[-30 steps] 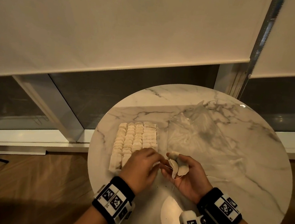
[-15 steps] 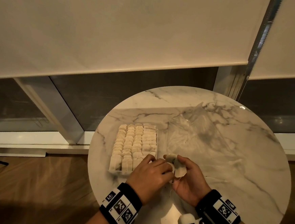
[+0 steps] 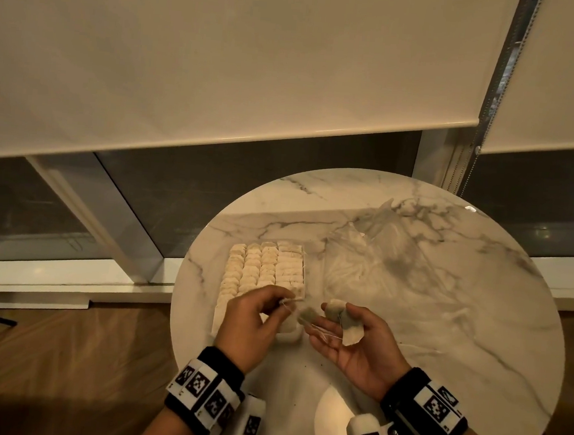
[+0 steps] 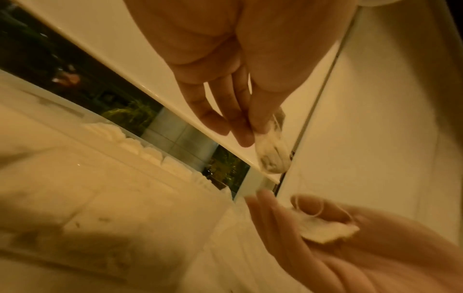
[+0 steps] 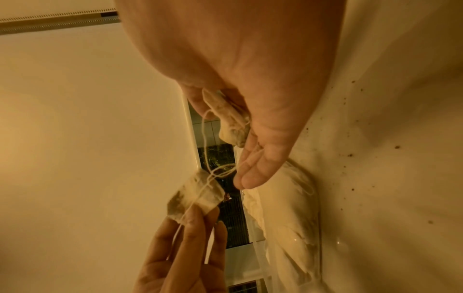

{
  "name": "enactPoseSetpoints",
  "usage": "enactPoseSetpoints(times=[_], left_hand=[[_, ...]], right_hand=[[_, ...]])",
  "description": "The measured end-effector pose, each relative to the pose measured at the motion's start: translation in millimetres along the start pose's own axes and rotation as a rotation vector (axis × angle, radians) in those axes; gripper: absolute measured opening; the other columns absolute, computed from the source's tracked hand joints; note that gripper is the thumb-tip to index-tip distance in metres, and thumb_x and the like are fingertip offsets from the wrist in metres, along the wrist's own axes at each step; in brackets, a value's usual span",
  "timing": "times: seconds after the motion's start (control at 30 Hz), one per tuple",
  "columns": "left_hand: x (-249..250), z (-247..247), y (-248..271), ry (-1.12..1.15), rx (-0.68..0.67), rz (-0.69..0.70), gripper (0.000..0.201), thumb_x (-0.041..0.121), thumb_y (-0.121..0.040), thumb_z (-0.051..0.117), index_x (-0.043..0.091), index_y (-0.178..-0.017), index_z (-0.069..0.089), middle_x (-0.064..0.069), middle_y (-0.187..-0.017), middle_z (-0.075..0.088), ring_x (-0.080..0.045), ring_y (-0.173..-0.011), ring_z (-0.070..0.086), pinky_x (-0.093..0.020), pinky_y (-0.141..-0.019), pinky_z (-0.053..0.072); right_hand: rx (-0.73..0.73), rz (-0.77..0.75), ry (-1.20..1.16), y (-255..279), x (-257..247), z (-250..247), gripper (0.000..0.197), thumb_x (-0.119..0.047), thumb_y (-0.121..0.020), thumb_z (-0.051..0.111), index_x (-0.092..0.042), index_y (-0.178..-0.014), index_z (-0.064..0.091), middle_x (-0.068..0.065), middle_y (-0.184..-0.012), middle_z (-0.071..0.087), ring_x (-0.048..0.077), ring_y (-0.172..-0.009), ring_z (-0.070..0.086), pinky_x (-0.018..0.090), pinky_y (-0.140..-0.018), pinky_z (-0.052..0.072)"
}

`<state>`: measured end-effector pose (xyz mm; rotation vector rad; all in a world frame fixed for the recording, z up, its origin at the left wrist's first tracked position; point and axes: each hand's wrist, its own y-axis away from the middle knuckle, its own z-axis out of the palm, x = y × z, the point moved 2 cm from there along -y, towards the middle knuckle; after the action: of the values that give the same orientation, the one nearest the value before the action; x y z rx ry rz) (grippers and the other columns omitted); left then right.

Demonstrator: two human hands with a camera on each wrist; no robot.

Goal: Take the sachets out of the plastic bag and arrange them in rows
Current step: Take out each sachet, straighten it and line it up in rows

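Several pale sachets lie in neat rows [image 3: 263, 269] on the left half of the round marble table [image 3: 448, 336]. The clear plastic bag [image 3: 374, 262] lies crumpled and flat just right of them. My left hand [image 3: 287, 303] pinches one sachet [image 3: 307, 315] [image 4: 273, 156] [image 5: 194, 198] above the near end of the rows. My right hand [image 3: 342, 319] is palm up beside it, its thumb holding more sachets [image 3: 350, 330] [image 5: 231, 119] against the fingers. Thin white strings [image 5: 213, 170] run tangled between the two hands' sachets.
A window with lowered roller blinds [image 3: 221, 75] stands behind the table, and wooden floor [image 3: 62, 354] lies to the left. Dark crumbs [image 5: 350, 154] speckle the marble near my right hand. The table's right half [image 3: 478, 301] is bare marble.
My left hand came from the rows to my right hand, took one sachet from it, and has drawn it leftward. My right hand opened out, palm up.
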<state>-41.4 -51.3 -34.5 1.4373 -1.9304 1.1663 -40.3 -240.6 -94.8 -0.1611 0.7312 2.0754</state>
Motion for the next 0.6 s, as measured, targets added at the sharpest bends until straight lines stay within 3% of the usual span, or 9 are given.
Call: enactPoseSetpoints(times=[0.1,0.2,0.37,0.6], left_hand=[[-5.3,-11.7,-10.8,-0.058,0.010,-0.057,0.010,0.017,-0.091,0.071,0.027,-0.094,0.073,0.019,-0.083,0.072,0.000,-0.080,0.068,-0.014,-0.072,0.052],[-19.5,-11.5,-20.9,-0.154,-0.074,-0.122,0.008,0.017,-0.093,0.067,0.022,-0.096,0.073,0.017,-0.082,0.073,0.004,-0.080,0.067,-0.011,-0.074,0.050],[-44.4,8.7,-32.0,-0.294,-0.330,-0.292,0.010,0.020,-0.095,0.063,0.020,-0.099,0.072,0.007,-0.085,0.070,-0.007,-0.080,0.064,-0.022,-0.075,0.049],[-46.6,30.8,-50.8,-0.441,-0.527,-0.350,0.015,0.024,-0.096,0.062,0.016,-0.105,0.071,-0.003,-0.101,0.070,-0.015,-0.089,0.063,-0.023,-0.078,0.048]], right_hand=[[0.051,0.000,0.000,-1.8,0.1,-2.1,0.047,-0.031,-0.094,0.051,0.000,-0.129,0.059,0.028,-0.124,0.064,0.041,-0.104,0.068,0.043,-0.079,0.061],[0.066,-0.004,0.012,-1.4,-0.4,-1.4,0.044,-0.031,-0.095,0.051,0.000,-0.125,0.062,0.029,-0.127,0.063,0.041,-0.105,0.068,0.042,-0.077,0.061],[0.077,-0.009,0.018,0.1,-1.1,-0.3,0.045,-0.031,-0.096,0.051,0.001,-0.125,0.062,0.029,-0.127,0.063,0.040,-0.101,0.069,0.041,-0.073,0.061],[0.081,-0.011,0.025,-1.1,-3.5,-2.3,0.042,-0.031,-0.096,0.049,0.000,-0.122,0.063,0.029,-0.125,0.064,0.039,-0.097,0.070,0.041,-0.073,0.061]])
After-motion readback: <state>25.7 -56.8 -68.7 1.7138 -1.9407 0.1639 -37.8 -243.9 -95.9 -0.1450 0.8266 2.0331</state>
